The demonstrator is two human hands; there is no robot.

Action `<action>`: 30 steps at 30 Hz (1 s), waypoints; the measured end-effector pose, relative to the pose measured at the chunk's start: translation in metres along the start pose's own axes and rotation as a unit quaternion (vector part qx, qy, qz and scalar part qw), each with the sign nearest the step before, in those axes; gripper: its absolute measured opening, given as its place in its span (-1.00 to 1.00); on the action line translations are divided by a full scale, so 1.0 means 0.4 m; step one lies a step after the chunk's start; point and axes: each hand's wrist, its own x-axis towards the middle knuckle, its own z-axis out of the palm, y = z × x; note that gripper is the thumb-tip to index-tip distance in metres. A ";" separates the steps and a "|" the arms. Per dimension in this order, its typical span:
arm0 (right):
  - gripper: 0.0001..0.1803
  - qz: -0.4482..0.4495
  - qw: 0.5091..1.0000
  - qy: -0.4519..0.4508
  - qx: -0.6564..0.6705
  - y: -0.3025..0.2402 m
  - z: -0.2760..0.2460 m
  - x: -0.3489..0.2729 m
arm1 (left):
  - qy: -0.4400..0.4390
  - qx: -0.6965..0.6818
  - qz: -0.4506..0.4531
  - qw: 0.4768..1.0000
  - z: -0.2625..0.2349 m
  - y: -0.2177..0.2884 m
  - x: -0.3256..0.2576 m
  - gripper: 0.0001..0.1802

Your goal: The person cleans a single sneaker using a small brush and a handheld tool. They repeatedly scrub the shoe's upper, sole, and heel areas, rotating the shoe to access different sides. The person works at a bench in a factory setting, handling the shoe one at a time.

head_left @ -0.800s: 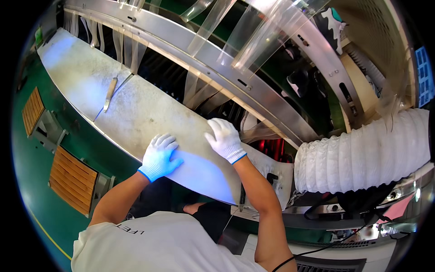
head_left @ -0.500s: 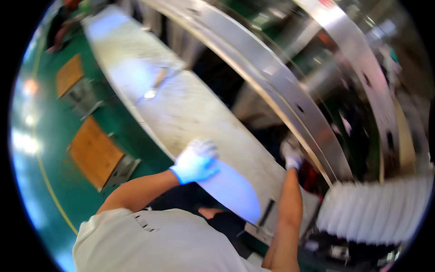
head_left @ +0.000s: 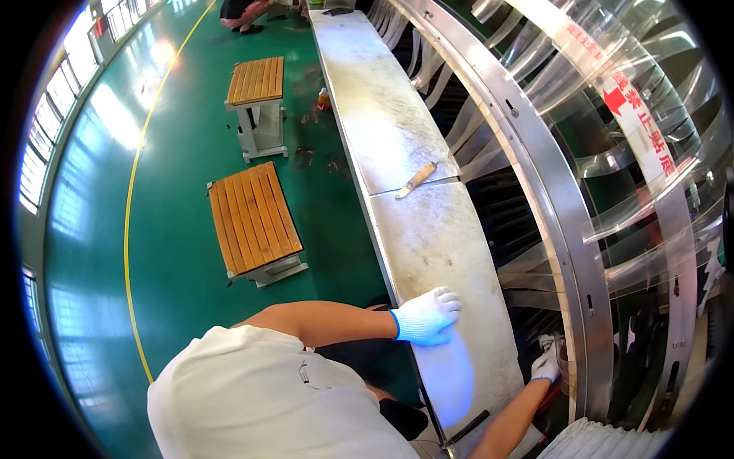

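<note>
My left hand [head_left: 430, 316], in a white knitted glove with a blue cuff, rests on the long pale metal worktop [head_left: 436, 237], fingers extended and nothing visibly held. Beside it, a bluish-white patch runs along the near part of the worktop; whether it is light or a thin sheet I cannot tell. My right hand [head_left: 547, 358], also gloved, reaches past the worktop's right edge to the dark opening below the clear strip curtain. Its fingers are curled, and what they grip is hidden. A wooden-handled tool [head_left: 417, 180] lies farther up, near the worktop's seam.
Along the right runs a curved metal frame [head_left: 569, 237] hung with clear plastic strips [head_left: 527, 264]. A black-handled tool [head_left: 468, 428] lies at the near end, close to a white ribbed hose [head_left: 608, 442]. Two slatted wooden stools [head_left: 256, 218] stand left; a person [head_left: 246, 14] crouches far off.
My view has swung, shifting the worktop and stools rightward, and is sharper now. My left hand still rests on the worktop; my right hand stays down by the strip curtain's opening.
</note>
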 end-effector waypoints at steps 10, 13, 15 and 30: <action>-0.16 0.133 0.854 -0.097 0.493 -0.374 0.294 -0.905 | -0.003 -0.361 -0.217 0.907 -0.016 0.056 0.034 -0.37; -0.17 0.022 0.937 -0.309 0.162 -0.526 0.251 -1.005 | 0.001 -0.534 -0.277 0.799 -0.032 0.170 0.048 -0.13; -0.24 -0.079 0.909 -0.345 -0.219 -0.657 0.183 -1.008 | 0.048 -0.595 -0.261 0.759 -0.060 0.159 0.006 -0.02; -0.43 -0.321 0.893 0.139 -0.283 -0.892 0.055 -0.161 | -0.051 -0.203 -0.225 0.952 -0.076 0.148 -0.055 0.19</action>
